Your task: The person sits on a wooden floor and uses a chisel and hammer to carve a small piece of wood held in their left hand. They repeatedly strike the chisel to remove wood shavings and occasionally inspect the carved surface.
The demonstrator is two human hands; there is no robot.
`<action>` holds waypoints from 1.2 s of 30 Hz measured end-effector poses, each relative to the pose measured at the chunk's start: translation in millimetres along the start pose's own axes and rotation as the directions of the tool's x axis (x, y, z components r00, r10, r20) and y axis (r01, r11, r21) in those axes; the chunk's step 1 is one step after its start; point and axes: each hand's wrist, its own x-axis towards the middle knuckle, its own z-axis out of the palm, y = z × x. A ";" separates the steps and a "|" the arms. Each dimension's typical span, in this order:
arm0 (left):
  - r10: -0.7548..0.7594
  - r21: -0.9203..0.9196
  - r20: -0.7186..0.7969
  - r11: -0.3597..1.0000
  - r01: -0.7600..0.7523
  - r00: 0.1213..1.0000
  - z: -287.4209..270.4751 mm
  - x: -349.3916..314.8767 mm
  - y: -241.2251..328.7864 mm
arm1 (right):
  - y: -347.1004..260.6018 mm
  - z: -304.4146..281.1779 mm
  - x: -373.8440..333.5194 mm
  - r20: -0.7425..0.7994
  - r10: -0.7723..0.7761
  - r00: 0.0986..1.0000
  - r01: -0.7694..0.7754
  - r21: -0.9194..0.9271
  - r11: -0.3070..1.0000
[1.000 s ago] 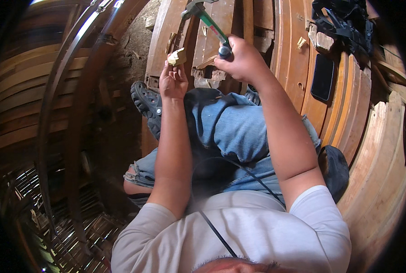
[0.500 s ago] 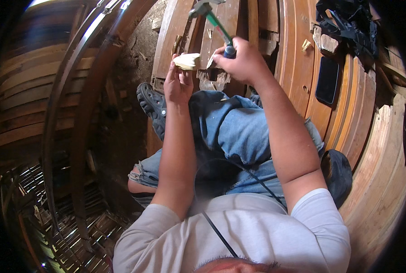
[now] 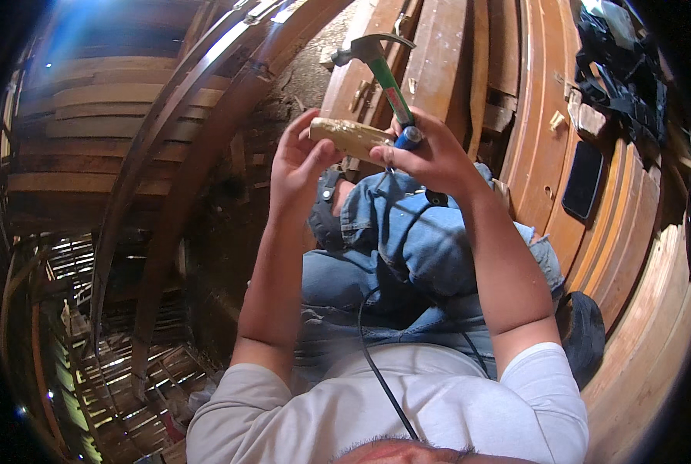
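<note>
A pale, rough-surfaced piece of wood (image 3: 348, 137) lies level between my two hands above my lap. My left hand (image 3: 302, 162) pinches its left end with thumb and fingers. The claw hammer (image 3: 387, 87) is in my right hand (image 3: 437, 157), gripped low by its blue end. Its green shaft slants up and left, with the metal head beyond the wood. My right thumb and fingers also meet the wood's right end. That end is partly hidden behind the hammer handle and my fingers.
Long brown wooden planks (image 3: 543, 100) run away from me under and beside my legs. A black phone (image 3: 583, 179) rests on them at the right, near a wood block (image 3: 591, 121) and a dark strapped bag (image 3: 622, 69). Tall curved beams (image 3: 177, 155) stand at the left.
My hands have come closer together, and the piece of wood now spans between them, turned lengthwise. The hammer stays in my right hand. The whole view has shifted somewhat.
</note>
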 end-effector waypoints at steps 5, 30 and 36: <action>-0.021 0.073 -0.038 0.997 0.024 0.999 -22.5 -42.0 6.9 | 5.2 14.3 -2.4 0.124 -0.104 0.987 0.102 0.023 0.995; -0.336 -0.546 0.039 0.781 0.302 0.941 -28.3 -60.0 -39.9 | -13.0 5.9 -5.1 0.000 0.013 1.000 -0.013 0.096 0.995; -0.321 -0.610 0.101 0.728 0.313 0.942 -30.3 -58.2 -50.0 | -10.3 12.1 -9.4 0.025 0.009 1.000 -0.012 0.130 0.991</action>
